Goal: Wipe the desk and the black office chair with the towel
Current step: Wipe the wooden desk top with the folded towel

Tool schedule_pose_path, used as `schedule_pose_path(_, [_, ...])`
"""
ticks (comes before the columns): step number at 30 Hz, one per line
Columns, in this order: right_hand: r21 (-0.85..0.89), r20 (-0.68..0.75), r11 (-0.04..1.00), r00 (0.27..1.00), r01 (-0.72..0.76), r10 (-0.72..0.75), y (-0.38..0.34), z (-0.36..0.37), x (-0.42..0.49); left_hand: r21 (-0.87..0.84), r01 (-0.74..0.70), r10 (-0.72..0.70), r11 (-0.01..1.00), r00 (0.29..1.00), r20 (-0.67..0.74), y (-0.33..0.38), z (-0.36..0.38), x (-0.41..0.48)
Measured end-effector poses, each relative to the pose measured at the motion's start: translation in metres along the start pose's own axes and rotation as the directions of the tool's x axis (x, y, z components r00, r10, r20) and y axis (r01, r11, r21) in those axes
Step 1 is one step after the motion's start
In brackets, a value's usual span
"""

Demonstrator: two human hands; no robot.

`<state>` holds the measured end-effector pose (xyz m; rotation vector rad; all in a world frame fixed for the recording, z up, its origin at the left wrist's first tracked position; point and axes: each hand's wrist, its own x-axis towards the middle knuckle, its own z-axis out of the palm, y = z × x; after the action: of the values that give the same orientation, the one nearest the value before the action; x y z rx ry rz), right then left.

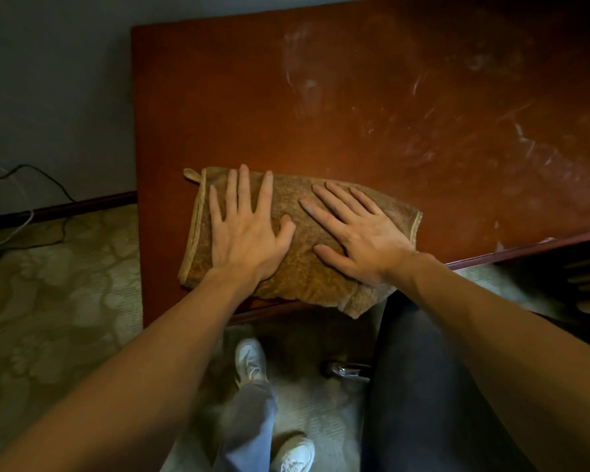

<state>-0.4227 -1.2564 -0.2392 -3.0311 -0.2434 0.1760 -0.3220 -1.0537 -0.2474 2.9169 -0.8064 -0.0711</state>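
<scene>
Terry-cloth brown, folded into a rough rectangle: towel (pixel 300 277) lying flat on the near left part of the red-brown desk (pixel 321 97), with 1 near corner hanging over the front edge and a small hanging loop (pixel 190 174) poking out at the far left corner.

Pressed on top, side by side, 2 bare hands, palms down. Left hand (pixel 246 233) on the towel's left half, fingers straight and spread wide, thumb out toward the middle. Right hand (pixel 358 240) on the right half, fingers straight and slightly fanned, angled toward the far left, thumb stretched toward the left hand. No curl or pinch in either; thumbs close but apart.

Pale smears and streaks (pixel 457 131) across the desk's right side, well apart from the towel.

Below the right forearm, against the desk's front edge, the black office chair (pixel 423 386), with a chrome caster (pixel 346 369) just beside it. Further left, 2 white shoes (pixel 251 362) on patterned carpet (pixel 65 301). Cables (pixel 31 172) along the grey wall, far left.
</scene>
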Motion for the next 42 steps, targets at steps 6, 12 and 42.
schedule_pose_path(6, [0.028, -0.002, 0.999, 1.0, -0.018, 0.018, 0.009, -0.003, 0.012, 0.026, -0.015, 0.015, 1.0, 1.0, -0.009, 0.0, 0.001, 0.024])
schedule_pose_path(12, [0.041, 0.0, 0.998, 0.999, -0.051, 0.051, 0.013, -0.003, 0.019, 0.026, -0.05, 0.051, 0.998, 0.999, -0.017, 0.0, -0.001, 0.042])
schedule_pose_path(42, [0.086, -0.042, 0.985, 0.987, -0.15, 0.153, 0.022, -0.004, 0.032, 0.041, -0.172, 0.171, 0.984, 0.985, 0.014, 0.005, -0.002, 0.088])
